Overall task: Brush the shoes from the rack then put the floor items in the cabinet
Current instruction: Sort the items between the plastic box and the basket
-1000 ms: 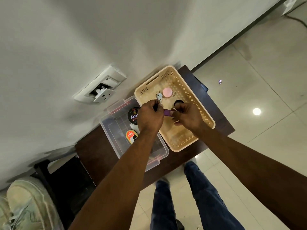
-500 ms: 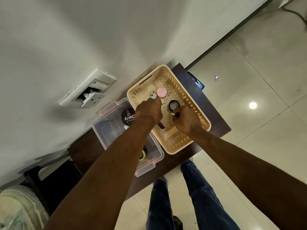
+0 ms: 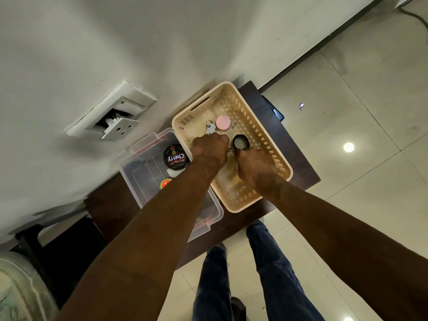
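Dark tabletop [image 3: 296, 144] carried the beige basket [image 3: 275, 158]; both hands, left [image 3: 209, 150] and right [image 3: 254, 167], had lowered inside, the purple item now hidden, grips indiscernible — probably stowing.

Pale wall [image 3: 115, 42], glossy tiled floor [image 3: 359, 193], perhaps a broken socket [image 3: 113, 117].

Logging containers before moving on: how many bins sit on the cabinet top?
2: the beige basket on the right, the clear plastic box touching its left side. Arms hide parts of both.
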